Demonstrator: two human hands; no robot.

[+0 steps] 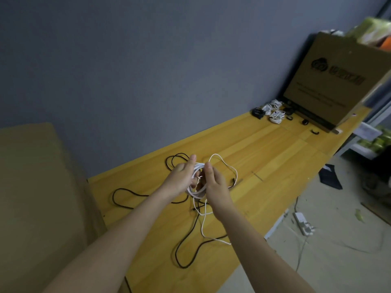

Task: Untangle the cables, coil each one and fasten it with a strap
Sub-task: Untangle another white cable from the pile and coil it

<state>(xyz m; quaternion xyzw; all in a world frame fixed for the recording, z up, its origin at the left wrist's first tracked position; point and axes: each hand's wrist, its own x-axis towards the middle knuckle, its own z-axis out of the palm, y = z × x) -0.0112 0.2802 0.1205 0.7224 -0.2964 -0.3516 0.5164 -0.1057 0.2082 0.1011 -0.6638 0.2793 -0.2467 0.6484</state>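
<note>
White cable (pixel 197 185) coil sits upright between both hands above the wooden table (pixel 275 157), left hand (pixel 183 178) gripping its far-left side, right hand (pixel 213 182) pinching the near-right. Loose tail hangs toward the person, under the right hand, so that hand looks best placed to feed it in.

We reached both bare forearms up from the bottom of the frame, meeting just below its centre. Our left hand (pixel 183 176) was turned with its back toward the camera, thumb raised, fingers curled round what it held. Our right hand (pixel 214 182) sat just beside it on the right, almost touching, thumb pointing up, fingers curled inward and hidden from view.
</note>
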